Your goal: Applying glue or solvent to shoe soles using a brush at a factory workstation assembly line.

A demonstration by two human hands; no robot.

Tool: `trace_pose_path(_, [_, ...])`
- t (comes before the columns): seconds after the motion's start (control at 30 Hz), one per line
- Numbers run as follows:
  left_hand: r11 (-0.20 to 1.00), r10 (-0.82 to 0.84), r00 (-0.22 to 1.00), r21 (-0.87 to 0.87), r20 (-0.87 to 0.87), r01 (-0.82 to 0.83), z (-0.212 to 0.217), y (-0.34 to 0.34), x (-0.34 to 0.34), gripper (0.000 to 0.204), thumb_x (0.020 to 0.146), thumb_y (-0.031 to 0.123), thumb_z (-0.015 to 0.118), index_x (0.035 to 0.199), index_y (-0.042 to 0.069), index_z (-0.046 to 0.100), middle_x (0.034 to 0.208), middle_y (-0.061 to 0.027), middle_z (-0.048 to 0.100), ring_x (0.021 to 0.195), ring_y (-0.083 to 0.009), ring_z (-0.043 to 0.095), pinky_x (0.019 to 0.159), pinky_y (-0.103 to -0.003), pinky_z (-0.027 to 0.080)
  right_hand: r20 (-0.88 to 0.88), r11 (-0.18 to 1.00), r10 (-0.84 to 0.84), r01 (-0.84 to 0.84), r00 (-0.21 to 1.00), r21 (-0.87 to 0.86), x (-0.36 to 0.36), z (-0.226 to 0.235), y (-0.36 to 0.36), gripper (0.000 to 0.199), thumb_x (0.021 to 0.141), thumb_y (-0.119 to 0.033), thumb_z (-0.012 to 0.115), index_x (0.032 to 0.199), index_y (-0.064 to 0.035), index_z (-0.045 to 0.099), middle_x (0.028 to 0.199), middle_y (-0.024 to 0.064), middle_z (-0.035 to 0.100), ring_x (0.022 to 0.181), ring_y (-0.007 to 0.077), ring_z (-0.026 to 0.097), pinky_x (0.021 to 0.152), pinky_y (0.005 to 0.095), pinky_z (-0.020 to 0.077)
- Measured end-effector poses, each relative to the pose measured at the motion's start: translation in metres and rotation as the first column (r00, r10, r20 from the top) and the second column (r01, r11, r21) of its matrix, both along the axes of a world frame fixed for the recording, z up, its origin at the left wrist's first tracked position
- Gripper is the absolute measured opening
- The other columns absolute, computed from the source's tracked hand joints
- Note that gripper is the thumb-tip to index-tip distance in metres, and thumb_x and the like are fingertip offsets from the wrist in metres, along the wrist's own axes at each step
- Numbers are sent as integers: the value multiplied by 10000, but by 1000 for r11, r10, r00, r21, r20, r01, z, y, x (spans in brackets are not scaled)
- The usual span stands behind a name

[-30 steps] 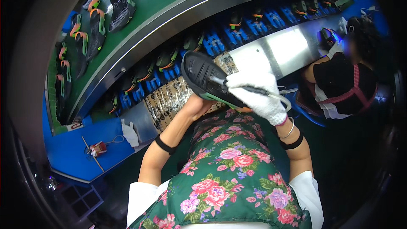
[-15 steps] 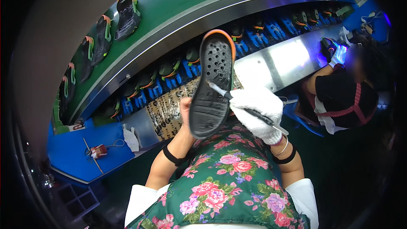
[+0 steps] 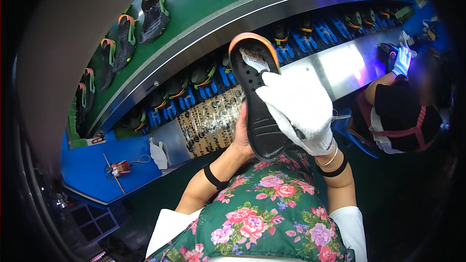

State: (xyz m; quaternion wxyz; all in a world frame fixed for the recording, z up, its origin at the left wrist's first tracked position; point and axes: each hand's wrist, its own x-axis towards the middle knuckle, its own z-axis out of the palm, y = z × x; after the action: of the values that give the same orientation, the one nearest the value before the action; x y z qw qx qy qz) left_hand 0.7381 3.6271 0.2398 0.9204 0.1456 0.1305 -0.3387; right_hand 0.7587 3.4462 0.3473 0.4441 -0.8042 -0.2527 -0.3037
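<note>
A black shoe sole (image 3: 262,125) with an orange rim at its toe end is held up in front of me, inner face up, toe end away from me. My bare left hand (image 3: 241,128) grips its left side, with most of the fingers hidden behind it. My right hand (image 3: 300,109), in a white knit glove, is closed around a brush (image 3: 256,61). The brush's pale tip lies against the inner face near the toe end, where the surface looks wet. The glove covers the right part of the sole and most of the brush handle.
Several soles (image 3: 155,17) lie on a green conveyor belt (image 3: 213,7) at the far left. Beneath it, shoes stand on blue racks (image 3: 296,43). Taped cardboard (image 3: 208,126) covers part of the metal bench. A blue table (image 3: 87,165) stands left; a co-worker's gloved hand (image 3: 402,61) is at right.
My right hand has carried the brush from the middle of the sole up to its toe end. My left hand and the sole have shifted slightly right, and the whole view has moved.
</note>
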Motion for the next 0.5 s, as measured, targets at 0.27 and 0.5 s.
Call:
trace_pose_path(0.27, [989, 9, 1000, -148, -18, -11, -9, 5, -1, 807, 946, 698, 496, 1514, 127, 438, 1491, -162, 515, 1341, -339, 534, 1160, -544, 388, -38, 975, 101, -91, 994, 205, -5, -12, 7, 276, 763, -39, 771, 1038, -56, 774, 1011, 114, 759, 873, 268, 703, 774, 365, 552])
trace_pose_path(0.5, [981, 6, 998, -194, 64, 6, -19, 13, 8, 799, 955, 706, 471, 1487, 110, 468, 1480, -163, 525, 1329, -335, 543, 1146, -522, 412, -11, 995, 93, -92, 996, 41, -12, -14, 12, 324, 736, 7, 770, 1049, -77, 773, 1060, 149, 755, 923, 277, 730, 810, 365, 565])
